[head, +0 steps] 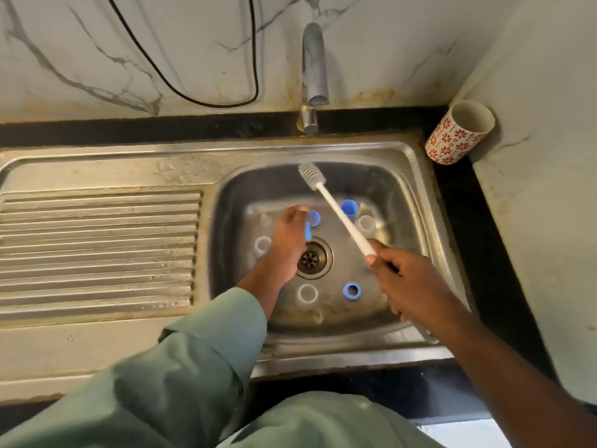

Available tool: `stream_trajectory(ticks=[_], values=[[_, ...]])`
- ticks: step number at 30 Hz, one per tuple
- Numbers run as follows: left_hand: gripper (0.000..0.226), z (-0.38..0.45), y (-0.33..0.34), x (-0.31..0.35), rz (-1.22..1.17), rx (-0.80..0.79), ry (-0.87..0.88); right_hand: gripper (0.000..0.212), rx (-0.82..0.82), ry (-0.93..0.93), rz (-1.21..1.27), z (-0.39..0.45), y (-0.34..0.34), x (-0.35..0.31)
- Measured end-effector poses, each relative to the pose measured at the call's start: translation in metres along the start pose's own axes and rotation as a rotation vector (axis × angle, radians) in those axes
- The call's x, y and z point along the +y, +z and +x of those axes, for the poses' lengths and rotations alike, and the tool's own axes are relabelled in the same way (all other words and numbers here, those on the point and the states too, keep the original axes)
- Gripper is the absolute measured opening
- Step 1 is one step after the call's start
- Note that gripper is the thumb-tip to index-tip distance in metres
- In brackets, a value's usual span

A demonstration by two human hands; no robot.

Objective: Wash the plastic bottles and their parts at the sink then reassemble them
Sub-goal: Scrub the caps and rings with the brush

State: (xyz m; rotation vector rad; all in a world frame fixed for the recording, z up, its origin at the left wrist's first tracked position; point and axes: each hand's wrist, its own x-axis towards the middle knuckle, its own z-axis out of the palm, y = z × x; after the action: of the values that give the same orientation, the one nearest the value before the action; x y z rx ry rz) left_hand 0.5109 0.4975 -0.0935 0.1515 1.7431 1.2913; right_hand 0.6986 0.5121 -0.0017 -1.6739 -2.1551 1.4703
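Brush (336, 206) is gripped by right hand (407, 279), handle slanting up-left; blue piece (308, 230) is pinched by nearer left hand (287, 240).

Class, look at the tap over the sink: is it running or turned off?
Off, as far as shows: no stream falls from the tap spout into the sink.

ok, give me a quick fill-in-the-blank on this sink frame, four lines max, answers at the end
1. The right hand grips the handle of a white bottle ____.
2. The left hand reaches into the sink and holds a ____-coloured plastic part.
3. The patterned cup stands on the counter to the ____ of the tap.
4. The drain sits in the ____ of the basin floor.

Answers: brush; blue; right; middle
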Motion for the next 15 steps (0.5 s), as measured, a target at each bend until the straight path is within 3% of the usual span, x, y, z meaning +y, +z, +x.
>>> stream_trajectory(ticks=[3,6,11,15], values=[[0.014,0.019,0.035,-0.034,0.513,-0.198,0.208,0.034,0.028,0.040,0.002,0.006,-0.020,0.014],[0.031,0.034,0.060,-0.067,0.830,-0.341,0.195,0.032,0.034,0.043,-0.021,0.013,-0.029,0.025],[0.049,0.050,0.075,-0.104,0.987,-0.399,0.037,0.035,0.020,0.029,-0.109,0.015,-0.040,0.036],[0.052,0.055,0.083,-0.102,1.091,-0.410,0.061,0.041,0.038,0.045,-0.024,0.015,-0.050,0.050]])
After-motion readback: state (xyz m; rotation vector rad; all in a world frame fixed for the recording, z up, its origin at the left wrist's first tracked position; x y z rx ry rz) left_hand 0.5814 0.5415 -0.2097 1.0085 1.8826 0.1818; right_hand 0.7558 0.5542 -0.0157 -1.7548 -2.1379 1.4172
